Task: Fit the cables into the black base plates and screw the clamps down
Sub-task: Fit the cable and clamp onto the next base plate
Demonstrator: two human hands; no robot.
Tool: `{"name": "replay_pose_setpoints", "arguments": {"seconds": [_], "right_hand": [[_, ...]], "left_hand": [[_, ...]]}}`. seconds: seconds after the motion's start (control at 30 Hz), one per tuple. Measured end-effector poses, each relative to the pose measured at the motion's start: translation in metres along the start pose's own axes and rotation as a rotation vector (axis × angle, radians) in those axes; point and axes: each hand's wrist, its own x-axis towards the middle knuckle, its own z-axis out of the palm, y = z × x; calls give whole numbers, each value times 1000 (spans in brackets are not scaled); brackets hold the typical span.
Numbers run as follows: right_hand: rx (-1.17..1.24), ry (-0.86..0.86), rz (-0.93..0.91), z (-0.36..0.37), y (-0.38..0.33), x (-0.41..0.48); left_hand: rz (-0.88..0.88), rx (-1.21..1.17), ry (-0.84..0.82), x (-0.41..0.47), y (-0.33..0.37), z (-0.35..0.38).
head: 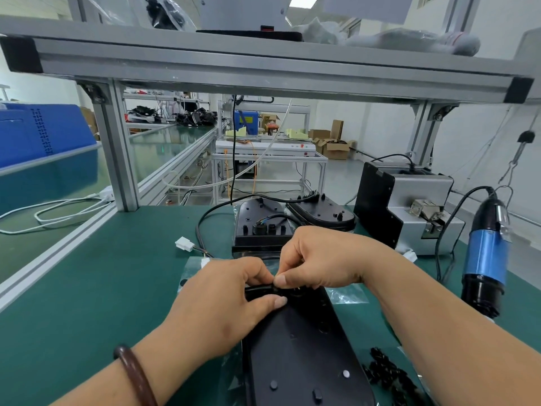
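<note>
Two hands meet over the far end of a long black base plate (301, 347) in the head view. The plate lies lengthwise on the green table (102, 288), on top of a clear plastic bag (348, 295). The left hand (231, 300), a brown bracelet (136, 376) on its wrist, has its fingers curled and pinches a black cable (257, 289) between thumb and fingertips, right at the plate's far edge. The right hand (319, 259) comes in from the other side with its fingers curled under, and its thumb tip pinches the same stretch of cable, touching the left fingertips. Whether it also holds some small part cannot be told.

Just beyond the hands stand the other base plates (260, 227), one with a cable already lying in it. A white plug (184, 244) lies on the table to their left. To the right sits a grey and black machine (404, 212). Nearer the right edge hangs a blue and black screwdriver (484, 256). A heap of small black parts (386, 373) lies beside the near end of the plate, under the right forearm.
</note>
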Motion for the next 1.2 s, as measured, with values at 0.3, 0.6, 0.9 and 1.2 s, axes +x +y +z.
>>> {"name": "replay_pose_setpoints", "arguments": {"seconds": [0.3, 0.6, 0.9, 1.2], "right_hand": [[-46, 36, 15, 2, 1, 0], [33, 130, 98, -23, 9, -17], [115, 47, 177, -31, 30, -33], [16, -165, 167, -2, 41, -70]], "left_hand": [[-86, -121, -24, 6, -1, 1], [-107, -92, -28, 7, 2, -1], [-118, -77, -36, 6, 5, -3], [-106, -55, -36, 4, 5, -2]]}}
